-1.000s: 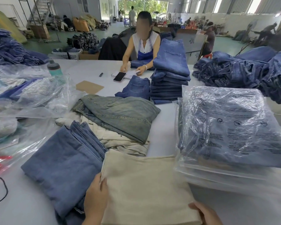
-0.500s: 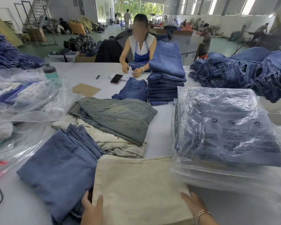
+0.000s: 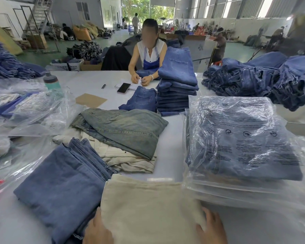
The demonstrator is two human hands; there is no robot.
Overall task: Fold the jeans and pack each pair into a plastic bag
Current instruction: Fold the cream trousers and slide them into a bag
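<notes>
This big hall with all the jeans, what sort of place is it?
Probably a garment factory's packing floor. A tall stack of folded jeans stands on the long white table, bagged jeans pile up beside it, and loose denim heaps wait behind.

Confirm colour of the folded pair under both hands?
Plain cream/beige, no pattern: the folded pair under the left hand and right hand, head view.

Right in front of you at the table's (image 3: 167, 152) near edge lies a cream folded pair of jeans (image 3: 148, 210), flat and square. Its left side overlaps the blue folded jeans (image 3: 60, 187); to its right, bagged blue jeans (image 3: 239, 138) are stacked in clear plastic bags (image 3: 218, 189).
</notes>
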